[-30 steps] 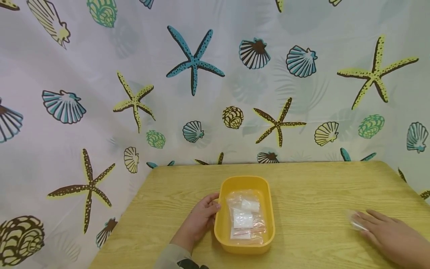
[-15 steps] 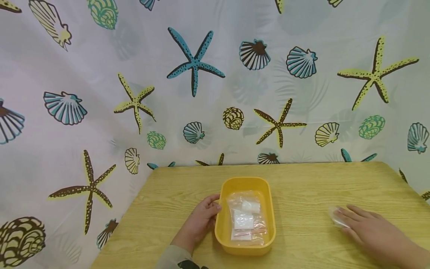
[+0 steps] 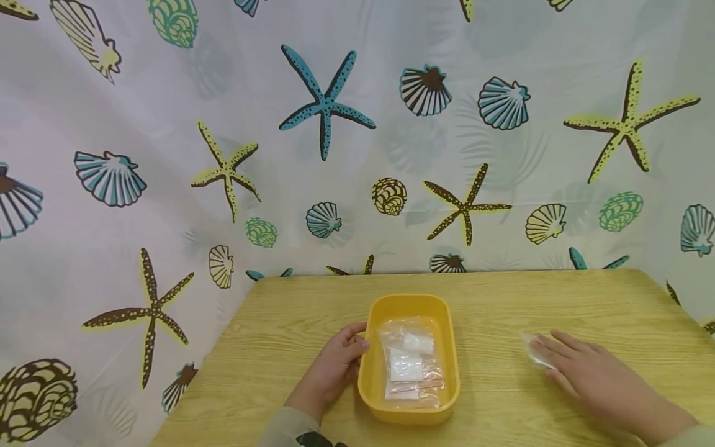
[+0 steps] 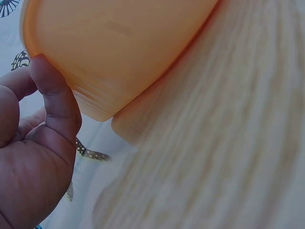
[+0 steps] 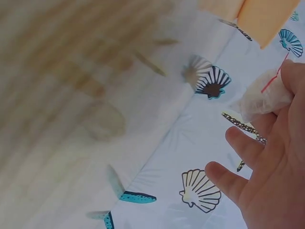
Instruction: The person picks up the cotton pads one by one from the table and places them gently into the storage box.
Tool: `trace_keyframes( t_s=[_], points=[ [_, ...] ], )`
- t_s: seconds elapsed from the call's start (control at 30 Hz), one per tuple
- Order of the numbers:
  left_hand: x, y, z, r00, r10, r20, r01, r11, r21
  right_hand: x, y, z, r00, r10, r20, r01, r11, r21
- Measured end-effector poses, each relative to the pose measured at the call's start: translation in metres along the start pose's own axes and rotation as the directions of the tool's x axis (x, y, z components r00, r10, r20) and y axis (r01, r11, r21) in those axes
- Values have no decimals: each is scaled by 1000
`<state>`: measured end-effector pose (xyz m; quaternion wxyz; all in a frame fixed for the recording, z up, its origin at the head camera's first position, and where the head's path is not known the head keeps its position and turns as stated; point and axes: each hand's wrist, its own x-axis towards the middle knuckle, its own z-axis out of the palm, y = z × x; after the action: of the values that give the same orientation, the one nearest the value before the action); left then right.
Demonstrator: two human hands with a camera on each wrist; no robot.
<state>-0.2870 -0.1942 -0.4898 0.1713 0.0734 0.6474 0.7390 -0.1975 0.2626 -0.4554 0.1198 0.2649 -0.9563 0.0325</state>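
A yellow plastic tub (image 3: 409,416) stands on the table with several small clear zip bags (image 3: 406,366) lying inside, white contents showing through. My left hand (image 3: 334,367) grips the tub's left rim; the left wrist view shows a curled finger and thumb at the edge of the orange-looking wall (image 4: 119,43). To the right of the tub, my right hand (image 3: 594,375) holds another small clear bag (image 3: 537,352). In the right wrist view this zip bag (image 5: 267,95) has a red closure line and is pinched near the thumb, while the other fingers (image 5: 226,181) are spread away.
The wood-grain table (image 3: 503,310) runs back to a white curtain (image 3: 357,230) printed with starfish and shells. The curtain also rises along the left and right sides. Beyond the right hand, the tub's corner (image 5: 264,21) shows in the right wrist view.
My right hand has moved left across the table with the zip bag, nearer to the tub. The left hand and the tub have stayed where they were.
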Motion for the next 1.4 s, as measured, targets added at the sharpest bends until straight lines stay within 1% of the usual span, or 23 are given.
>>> trace_keyframes(
  t_s=[0.07, 0.17, 0.4, 0.67, 0.8, 1.07, 1.4],
  points=[
    [0, 0, 0, 1000, 1, -1, -1, 1000, -1, 5, -2, -2, 1000, -15, -22, 15, 1000, 6],
    [1, 0, 0, 1000, 3, -2, -3, 1000, -1, 13, -7, -5, 999, -25, -35, 25, 1000, 2],
    [1, -1, 0, 1000, 5, 7, -5, 1000, -8, 29, -23, -7, 1000, -15, -20, 16, 999, 48],
    [1, -1, -1, 1000, 12, 18, -12, 1000, -7, 49, -43, -10, 999, -33, -17, 35, 997, 72],
    [1, -1, -1, 1000, 10, 19, -10, 1000, -4, 57, -51, -11, 998, -48, -28, 51, 995, 91],
    [1, 1, 1, 1000, 1, 9, -1, 1000, 13, 70, -64, -14, 997, -65, -30, 68, 993, 101],
    [0, 1, 1, 1000, -17, -16, 17, 1000, 7, 89, -77, -13, 995, -91, -42, 95, 988, 121]
  ],
)
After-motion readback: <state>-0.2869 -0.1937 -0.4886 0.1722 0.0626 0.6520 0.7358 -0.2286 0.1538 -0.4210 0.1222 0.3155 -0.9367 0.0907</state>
